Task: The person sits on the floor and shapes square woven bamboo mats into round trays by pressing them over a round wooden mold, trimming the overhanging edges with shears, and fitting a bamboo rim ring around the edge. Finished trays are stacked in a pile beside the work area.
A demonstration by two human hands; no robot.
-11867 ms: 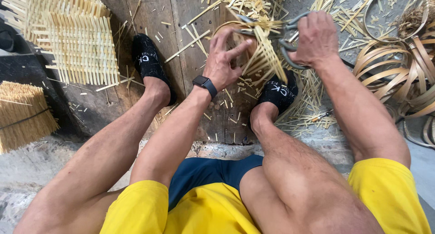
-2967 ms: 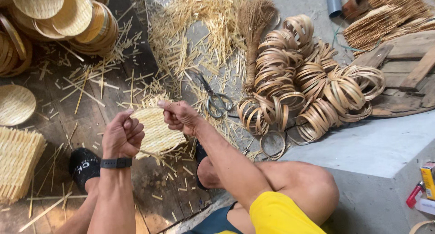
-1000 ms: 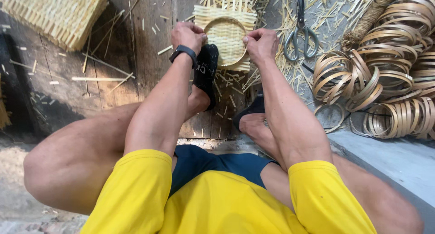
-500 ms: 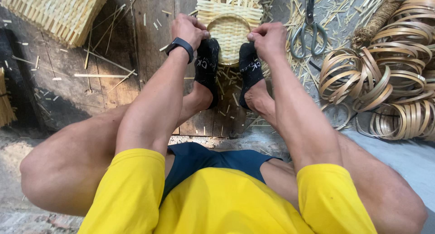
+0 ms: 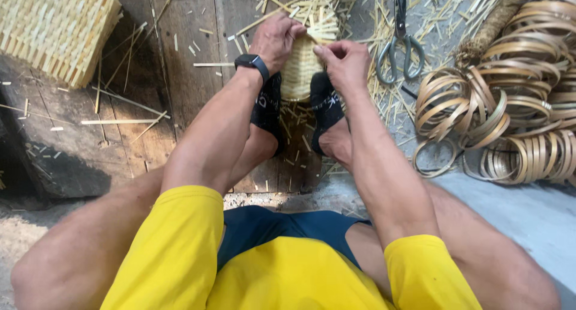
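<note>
Since half a second ago, both hands have closed in over the basket point(image 5: 300, 70), now tilted on edge between my feet. Left hand point(image 5: 275, 40) grips its top rim; right hand point(image 5: 346, 64) pinches its right edge — scissors point(image 5: 401, 43) lie just beside.

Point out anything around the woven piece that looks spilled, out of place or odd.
Cut bamboo slivers are strewn loose over the wooden boards. The scissors lie among the litter rather than set aside. The woven piece is wedged upright between both black-socked feet, with left hand and right hand on its rim. No damage shows.
</note>
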